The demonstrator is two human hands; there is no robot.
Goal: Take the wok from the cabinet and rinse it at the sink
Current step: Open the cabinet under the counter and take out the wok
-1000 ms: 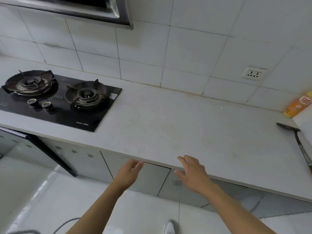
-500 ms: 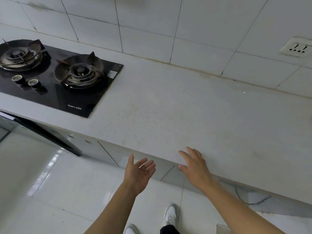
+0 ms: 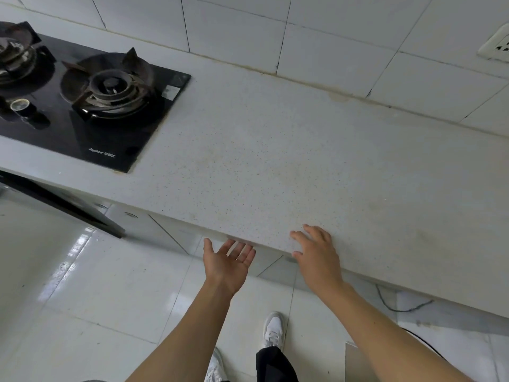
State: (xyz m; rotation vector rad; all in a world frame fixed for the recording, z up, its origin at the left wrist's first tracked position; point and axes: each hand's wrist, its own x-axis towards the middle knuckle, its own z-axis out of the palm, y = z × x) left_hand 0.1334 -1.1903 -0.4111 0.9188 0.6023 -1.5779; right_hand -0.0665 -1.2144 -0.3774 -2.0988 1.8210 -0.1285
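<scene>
No wok and no sink are in view. The grey cabinet doors [image 3: 165,235] run under the speckled white countertop [image 3: 275,166], mostly hidden by its overhang. My left hand [image 3: 227,261] is palm-up with straight fingers, its fingertips right at the countertop's front edge, in front of the doors. My right hand [image 3: 316,252] is spread, palm down, over the countertop's front edge; whether it touches the surface I cannot tell. Both hands hold nothing.
A black two-burner gas hob [image 3: 82,106] is set into the counter at the left. A dark open door panel [image 3: 63,205] juts out below the hob. The white tiled wall carries a socket [image 3: 495,48] at the far right. My white shoe [image 3: 272,329] stands on the glossy floor tiles.
The view has tilted further down and moved closer to the counter. Both hands have reached forward to the countertop's front edge; the left palm has turned upward.
</scene>
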